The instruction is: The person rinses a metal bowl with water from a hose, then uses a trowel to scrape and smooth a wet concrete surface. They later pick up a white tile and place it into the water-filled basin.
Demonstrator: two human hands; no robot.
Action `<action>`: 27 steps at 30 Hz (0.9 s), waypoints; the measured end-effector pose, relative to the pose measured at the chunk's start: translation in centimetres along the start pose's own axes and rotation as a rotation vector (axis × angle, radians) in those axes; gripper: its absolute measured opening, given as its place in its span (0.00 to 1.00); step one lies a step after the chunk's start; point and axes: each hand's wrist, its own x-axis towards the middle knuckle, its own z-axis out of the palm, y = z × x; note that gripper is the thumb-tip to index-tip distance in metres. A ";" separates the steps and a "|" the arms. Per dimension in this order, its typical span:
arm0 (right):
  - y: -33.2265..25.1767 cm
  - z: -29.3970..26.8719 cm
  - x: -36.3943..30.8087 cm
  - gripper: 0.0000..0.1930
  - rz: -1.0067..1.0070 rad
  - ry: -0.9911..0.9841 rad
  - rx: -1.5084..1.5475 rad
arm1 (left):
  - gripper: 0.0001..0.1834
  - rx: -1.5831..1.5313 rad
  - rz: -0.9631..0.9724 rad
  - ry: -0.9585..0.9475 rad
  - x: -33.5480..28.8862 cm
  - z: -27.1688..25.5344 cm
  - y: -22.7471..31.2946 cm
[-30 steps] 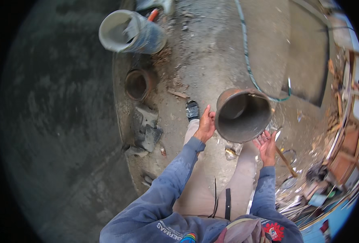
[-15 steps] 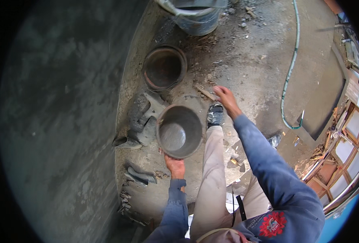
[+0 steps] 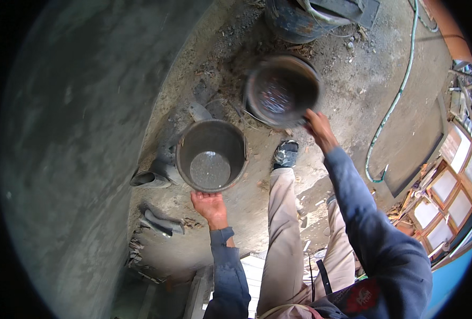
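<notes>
A dark round bucket (image 3: 185,154) with a thin wire handle is tilted toward me, its wall and pale bottom showing. My left hand (image 3: 210,208) supports it at the near side, palm up, the fingertips partly hidden behind it. Farther off and to the right, a second dark bucket (image 3: 254,95) is smeared by motion, with reddish stains and glints inside. My right hand (image 3: 319,129) grips its near right rim, fingers curled over the edge. The two buckets are close together without touching.
A larger bucket (image 3: 289,26) stands at the far edge among gravel. Rubber boots (image 3: 152,179) lie by the dark wall (image 3: 76,149) on the left. A green hose (image 3: 393,111) runs along the right, near wooden frames (image 3: 443,196). My shoe (image 3: 286,154) is between the hands.
My right hand has taken hold of the second bucket, which has moved right from its place on the ground. The bucket in my left hand has shifted slightly left. The view has shifted too.
</notes>
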 end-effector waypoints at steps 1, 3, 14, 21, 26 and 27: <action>-0.1 -3.1 -2.4 0.13 0.043 -0.032 0.000 | 0.30 -0.009 -0.010 -0.053 0.0 1.5 -0.4; 0.1 -7.4 -7.3 0.08 0.038 0.063 0.046 | 0.31 -0.010 -0.017 -0.182 0.8 4.8 -1.7; -2.8 -4.4 -16.6 0.09 -0.004 -0.058 -0.054 | 0.32 -0.091 -0.312 -0.329 17.9 15.8 -12.8; -2.3 7.3 -11.3 0.19 -0.403 -0.241 0.156 | 0.32 0.144 -0.409 -0.415 22.8 13.1 -11.9; -2.3 6.6 -14.3 0.27 -0.368 -0.242 0.248 | 0.32 0.203 -0.516 -0.539 24.2 10.2 -10.5; -2.2 6.8 -14.5 0.28 -0.409 -0.240 0.265 | 0.32 0.200 -0.538 -0.559 24.3 9.3 -10.3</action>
